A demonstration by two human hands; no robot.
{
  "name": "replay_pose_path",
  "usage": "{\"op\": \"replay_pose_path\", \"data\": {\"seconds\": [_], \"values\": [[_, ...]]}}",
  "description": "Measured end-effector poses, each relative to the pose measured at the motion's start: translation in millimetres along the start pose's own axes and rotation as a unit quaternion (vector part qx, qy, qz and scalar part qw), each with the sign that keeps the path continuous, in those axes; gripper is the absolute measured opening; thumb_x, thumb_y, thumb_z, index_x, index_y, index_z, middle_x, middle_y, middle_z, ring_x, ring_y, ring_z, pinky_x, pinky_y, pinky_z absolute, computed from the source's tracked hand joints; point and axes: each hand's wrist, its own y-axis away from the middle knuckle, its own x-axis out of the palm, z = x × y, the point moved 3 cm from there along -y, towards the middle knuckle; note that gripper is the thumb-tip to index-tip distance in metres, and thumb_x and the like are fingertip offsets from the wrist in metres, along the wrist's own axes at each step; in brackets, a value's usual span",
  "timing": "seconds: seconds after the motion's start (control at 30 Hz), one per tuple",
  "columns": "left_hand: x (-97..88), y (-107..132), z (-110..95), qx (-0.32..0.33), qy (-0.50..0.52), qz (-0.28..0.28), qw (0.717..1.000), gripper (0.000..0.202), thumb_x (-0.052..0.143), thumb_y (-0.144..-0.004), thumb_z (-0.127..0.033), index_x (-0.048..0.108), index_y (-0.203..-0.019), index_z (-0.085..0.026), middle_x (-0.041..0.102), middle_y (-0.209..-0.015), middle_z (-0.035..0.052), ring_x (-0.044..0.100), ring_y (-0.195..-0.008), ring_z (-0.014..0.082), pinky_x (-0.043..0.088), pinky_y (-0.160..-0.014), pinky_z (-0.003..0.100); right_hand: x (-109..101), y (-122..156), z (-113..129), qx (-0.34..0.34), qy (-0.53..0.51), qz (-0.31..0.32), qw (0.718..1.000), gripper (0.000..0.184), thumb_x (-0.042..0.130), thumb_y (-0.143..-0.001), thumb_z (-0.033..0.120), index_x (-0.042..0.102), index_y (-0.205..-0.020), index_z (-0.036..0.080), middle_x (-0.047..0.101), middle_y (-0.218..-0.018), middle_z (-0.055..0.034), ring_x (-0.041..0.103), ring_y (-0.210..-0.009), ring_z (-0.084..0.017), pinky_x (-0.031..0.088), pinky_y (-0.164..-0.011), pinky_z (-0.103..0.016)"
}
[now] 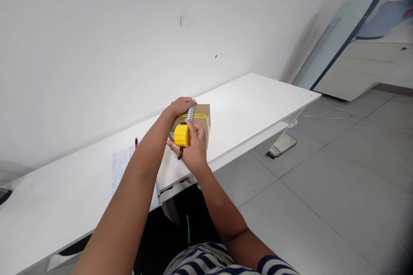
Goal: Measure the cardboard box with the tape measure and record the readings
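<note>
A small brown cardboard box [202, 110] with a strip of yellow tape rests on the white table [245, 107]. In my right hand [196, 148] is a yellow tape measure [182, 135], its wrist strap hanging below. The white blade [190, 113], marked with black numbers, is drawn out across the box top, away from me. At the box's far edge, my left hand [182, 105] holds the end of the blade against the box with its fingertips. My hands and the tape measure cover part of the box.
Left of the box, a sheet of written paper [120, 165] lies on the table, partly behind my left forearm, with a red and black pen [136, 142]. The wall [135, 43] runs along the table's back. A tall light panel [342, 30] leans at the right.
</note>
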Motion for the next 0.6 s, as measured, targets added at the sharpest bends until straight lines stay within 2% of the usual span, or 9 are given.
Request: {"op": "replay_pose_path", "data": {"seconds": [0.1,0.27,0.4,0.5,0.6], "values": [[1.4,-1,0,-0.001,-0.019,0.047,0.999,0.031,0.083,-0.077,-0.044,0.065,-0.074,-0.020,0.065,-0.069,0.0060,0.064,-0.075,0.0246,0.050,-0.068,0.036,0,2,-2,0.004,-0.002,0.000,1.000,0.082,0.082,-0.075,0.056,0.053,-0.146,0.029,0.050,-0.131,-0.0126,0.062,-0.122,-0.032,0.060,-0.097,-0.049],[2.2,9,-7,0.026,-0.015,0.075,0.997,0.050,0.079,-0.074,-0.068,0.064,-0.077,-0.020,0.066,-0.070,0.0072,0.064,-0.070,0.0254,0.051,-0.065,0.039,4,5,-5,-0.007,-0.003,0.001,1.000,0.075,0.080,-0.077,0.047,0.051,-0.146,0.032,0.049,-0.130,-0.0110,0.062,-0.122,-0.031,0.061,-0.095,-0.050],[2.0,21,-15,-0.006,-0.002,0.114,0.993,0.056,0.075,-0.075,-0.074,0.064,-0.079,-0.020,0.067,-0.073,0.0097,0.066,-0.069,0.0277,0.051,-0.065,0.042,9,10,-8,-0.012,-0.009,-0.011,1.000,0.075,0.076,-0.078,0.037,0.048,-0.148,0.032,0.047,-0.132,-0.0114,0.062,-0.123,-0.031,0.062,-0.095,-0.050],[1.7,25,-17,-0.031,0.017,0.115,0.993,0.064,0.069,-0.074,-0.082,0.067,-0.085,-0.019,0.071,-0.077,0.0127,0.070,-0.072,0.0308,0.052,-0.067,0.044,11,16,-10,-0.038,-0.025,-0.023,0.999,0.077,0.073,-0.079,0.032,0.044,-0.150,0.029,0.047,-0.135,-0.0133,0.061,-0.125,-0.031,0.060,-0.099,-0.049],[3.5,23,-15,-0.029,0.022,0.102,0.994,0.073,0.060,-0.073,-0.090,0.069,-0.088,-0.019,0.073,-0.079,0.0125,0.071,-0.077,0.0310,0.053,-0.071,0.043,13,25,-14,-0.059,-0.049,-0.048,0.996,0.074,0.067,-0.085,0.032,0.039,-0.153,0.026,0.047,-0.141,-0.0162,0.059,-0.131,-0.030,0.058,-0.104,-0.049]]}}
